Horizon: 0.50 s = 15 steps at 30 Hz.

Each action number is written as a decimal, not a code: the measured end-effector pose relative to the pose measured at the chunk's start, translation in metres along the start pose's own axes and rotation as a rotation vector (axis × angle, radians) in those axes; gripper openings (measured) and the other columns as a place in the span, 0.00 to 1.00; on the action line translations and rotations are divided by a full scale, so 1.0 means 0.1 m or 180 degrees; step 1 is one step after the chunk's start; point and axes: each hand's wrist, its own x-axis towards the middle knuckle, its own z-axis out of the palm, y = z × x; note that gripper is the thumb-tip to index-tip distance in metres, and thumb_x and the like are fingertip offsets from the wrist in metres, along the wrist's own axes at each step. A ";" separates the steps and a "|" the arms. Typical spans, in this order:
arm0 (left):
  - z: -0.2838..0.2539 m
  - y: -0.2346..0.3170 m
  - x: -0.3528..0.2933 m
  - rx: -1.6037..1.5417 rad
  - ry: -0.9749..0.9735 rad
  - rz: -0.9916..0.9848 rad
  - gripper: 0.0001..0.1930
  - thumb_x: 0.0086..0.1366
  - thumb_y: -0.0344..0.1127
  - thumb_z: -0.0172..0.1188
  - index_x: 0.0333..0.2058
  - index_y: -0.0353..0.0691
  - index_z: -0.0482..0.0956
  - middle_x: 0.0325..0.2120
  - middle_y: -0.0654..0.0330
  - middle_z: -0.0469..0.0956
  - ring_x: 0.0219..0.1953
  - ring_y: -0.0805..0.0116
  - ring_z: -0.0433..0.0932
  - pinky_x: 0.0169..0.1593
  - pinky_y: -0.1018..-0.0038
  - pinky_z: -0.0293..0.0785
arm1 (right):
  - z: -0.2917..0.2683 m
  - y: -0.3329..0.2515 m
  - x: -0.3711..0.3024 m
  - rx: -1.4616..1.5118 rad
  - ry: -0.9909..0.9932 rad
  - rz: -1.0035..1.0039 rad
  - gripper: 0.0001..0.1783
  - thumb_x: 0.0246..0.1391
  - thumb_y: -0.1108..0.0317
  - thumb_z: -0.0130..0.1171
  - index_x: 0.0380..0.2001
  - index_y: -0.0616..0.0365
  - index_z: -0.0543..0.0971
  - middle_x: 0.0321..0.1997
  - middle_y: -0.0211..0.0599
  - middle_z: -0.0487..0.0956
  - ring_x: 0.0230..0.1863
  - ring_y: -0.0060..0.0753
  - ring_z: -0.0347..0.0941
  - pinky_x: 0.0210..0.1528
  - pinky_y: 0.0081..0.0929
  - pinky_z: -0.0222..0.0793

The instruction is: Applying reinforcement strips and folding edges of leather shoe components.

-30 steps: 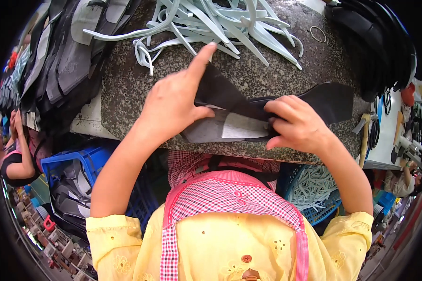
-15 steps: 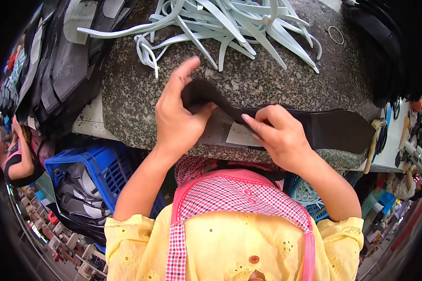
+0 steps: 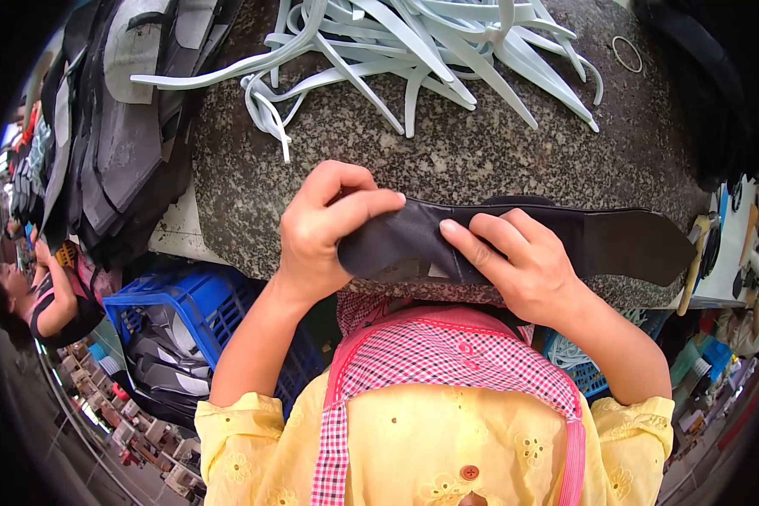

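A long black leather-like piece (image 3: 628,243) lies across the front of the speckled stone slab (image 3: 447,160), its broad rounded end to the right. My left hand (image 3: 312,232) pinches the upper edge at the left end, thumb and fingers closed on it. There the material is folded over, smooth face up. My right hand (image 3: 527,270) bears on the middle of the same piece, its index finger and thumb gripping near the fold. The palm hides part of the material. A grey-white patch shows below the fold between my hands.
Pale blue flat strips (image 3: 396,51) lie heaped at the slab's far side, with a thin ring (image 3: 627,54) to their right. Black and grey cut pieces (image 3: 126,143) are stacked at left, above a blue crate (image 3: 198,291). A wooden handle (image 3: 691,266) sits by the right edge. Another person (image 3: 51,295) is at far left.
My left hand has turned over and come down, laying the curled left end of the black piece flat toward me. The right hand keeps hold near the middle. The view has shifted slightly.
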 end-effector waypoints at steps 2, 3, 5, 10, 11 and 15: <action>-0.08 -0.08 0.07 0.0356 -0.0182 0.0613 0.18 0.36 0.29 0.66 0.33 0.44 0.83 0.29 0.64 0.73 0.32 0.61 0.72 0.35 0.69 0.71 | 0.00 -0.03 0.02 -0.0080 -0.0052 0.0088 0.28 0.43 0.69 0.53 0.52 0.63 0.73 0.40 0.35 0.70 0.33 0.31 0.66 0.36 0.26 0.68; -0.11 -0.13 0.09 0.0343 -0.0194 0.0615 0.18 0.36 0.29 0.66 0.33 0.44 0.83 0.29 0.64 0.73 0.32 0.61 0.72 0.35 0.69 0.71 | 0.00 -0.04 0.03 -0.0153 -0.0186 0.0107 0.29 0.44 0.68 0.52 0.53 0.62 0.72 0.40 0.34 0.70 0.34 0.30 0.66 0.36 0.25 0.67; -0.18 -0.22 0.12 0.0524 -0.0759 0.0938 0.20 0.35 0.36 0.66 0.34 0.46 0.85 0.28 0.65 0.73 0.34 0.62 0.68 0.37 0.69 0.68 | -0.02 -0.06 0.06 -0.0273 -0.0431 0.0122 0.28 0.46 0.67 0.51 0.54 0.61 0.71 0.41 0.30 0.70 0.36 0.27 0.66 0.37 0.24 0.64; -0.25 -0.29 0.12 0.0621 -0.1094 0.1018 0.21 0.36 0.36 0.64 0.35 0.49 0.85 0.29 0.67 0.73 0.34 0.61 0.68 0.38 0.67 0.68 | -0.05 -0.09 0.07 -0.0314 -0.0605 0.0132 0.27 0.47 0.67 0.50 0.53 0.60 0.72 0.40 0.29 0.69 0.37 0.27 0.66 0.36 0.23 0.63; -0.26 -0.29 0.11 0.0702 -0.1068 0.1089 0.20 0.36 0.36 0.64 0.35 0.49 0.85 0.28 0.67 0.73 0.34 0.61 0.68 0.38 0.67 0.68 | -0.05 -0.10 0.08 -0.0318 -0.0641 0.0136 0.26 0.47 0.67 0.50 0.53 0.59 0.72 0.39 0.29 0.69 0.37 0.27 0.65 0.36 0.23 0.63; -0.24 -0.25 -0.06 0.0907 -0.0717 0.1089 0.17 0.42 0.35 0.59 0.35 0.52 0.84 0.29 0.68 0.72 0.35 0.64 0.70 0.36 0.69 0.66 | -0.02 -0.17 0.16 -0.0220 -0.0667 0.0218 0.26 0.47 0.67 0.51 0.53 0.57 0.72 0.37 0.28 0.68 0.36 0.28 0.65 0.35 0.25 0.62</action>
